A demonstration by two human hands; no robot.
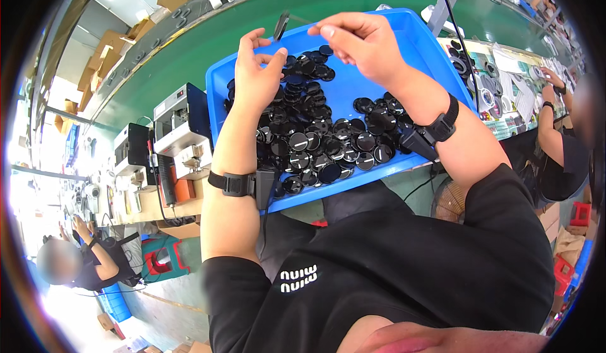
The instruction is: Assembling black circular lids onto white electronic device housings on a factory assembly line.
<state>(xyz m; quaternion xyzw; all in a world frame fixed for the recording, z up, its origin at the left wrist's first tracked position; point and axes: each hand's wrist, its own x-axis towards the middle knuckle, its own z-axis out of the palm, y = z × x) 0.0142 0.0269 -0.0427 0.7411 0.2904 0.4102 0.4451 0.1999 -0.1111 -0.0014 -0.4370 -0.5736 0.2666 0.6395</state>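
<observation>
Between my raised hands a black round disc (281, 26) hangs in the air, tilted nearly edge-on. A faint, thin, see-through strip (302, 19) runs from it toward my right hand (365, 42), whose thumb and forefinger are pinched together at the strip's end. My left hand (257, 74) is just below and left of the disc, fingers curved and apart; a small gap seems to separate fingertips and disc. Below both hands, a blue plastic tray (344, 91) holds many loose glossy black discs (309, 141), several with a short white mark.
Behind the tray stretches a green work surface (183, 56) with grey and white parts along its far edge. Boxy machines (180, 121) stand left of the tray. Other people work at the left and right, the right one beside a bench of white and black parts (499, 88).
</observation>
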